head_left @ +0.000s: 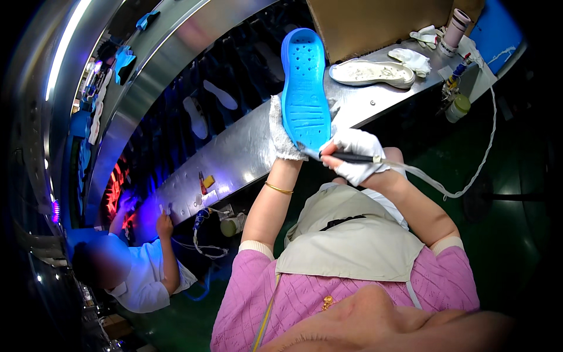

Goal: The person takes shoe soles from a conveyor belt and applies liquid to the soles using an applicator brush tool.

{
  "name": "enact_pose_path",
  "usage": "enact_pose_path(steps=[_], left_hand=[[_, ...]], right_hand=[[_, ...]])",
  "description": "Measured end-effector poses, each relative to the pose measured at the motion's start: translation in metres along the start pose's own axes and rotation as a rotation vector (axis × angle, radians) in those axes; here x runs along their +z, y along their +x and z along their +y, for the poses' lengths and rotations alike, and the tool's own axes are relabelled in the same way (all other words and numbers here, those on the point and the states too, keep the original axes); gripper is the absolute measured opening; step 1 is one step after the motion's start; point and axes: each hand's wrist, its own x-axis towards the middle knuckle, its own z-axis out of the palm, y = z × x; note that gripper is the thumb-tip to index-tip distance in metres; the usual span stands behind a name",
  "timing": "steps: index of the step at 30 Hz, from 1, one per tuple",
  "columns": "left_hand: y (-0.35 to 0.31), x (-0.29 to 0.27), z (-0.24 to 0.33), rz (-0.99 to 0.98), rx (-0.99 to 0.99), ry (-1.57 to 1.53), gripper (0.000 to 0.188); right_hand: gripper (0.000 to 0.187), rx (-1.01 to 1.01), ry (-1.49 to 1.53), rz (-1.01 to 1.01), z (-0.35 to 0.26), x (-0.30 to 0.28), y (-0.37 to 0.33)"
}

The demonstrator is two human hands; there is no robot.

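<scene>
Upright in front of me is a blue shoe sole [306,94], its inner side with small holes and ridges facing me. My left hand [284,134], in a knitted white glove, is closed round its lower left edge; the fingers behind it are mostly hidden. My right hand [355,154], in a white glove with bare fingertips, grips a dark-handled brush [352,158] fed by a clear tube [431,182]. The brush's tip lies at the sole's lower end, close to my left hand. Right of the sole, a white sole [373,73] rests on the metal ledge.
Beyond the metal ledge [234,146], a dark conveyor carries pale soles [220,95]. White gloves [410,61], a pink cup [456,30] and a cardboard box [375,26] stand at the far right. A co-worker in a light shirt [143,276] works at the left.
</scene>
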Motion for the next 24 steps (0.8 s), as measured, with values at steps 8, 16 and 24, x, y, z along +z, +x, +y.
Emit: enact_pose_path(steps=[8, 16, 24], left_hand=[[-0.010, -0.011, -0.007, 0.062, 0.046, -0.031, 0.075], [-0.013, -0.011, -0.008, -0.128, 0.020, -0.098, 0.064], [-0.013, -0.018, -0.019, -0.215, 0.022, -0.098, 0.061]], right_hand=[[0.003, 0.109, 0.074, 0.164, -0.004, -0.010, 0.027], [0.008, 0.218, 0.302, -0.128, -0.006, -0.005, 0.018], [0.021, -0.331, -0.172, -0.061, -0.001, -0.006, 0.033]])
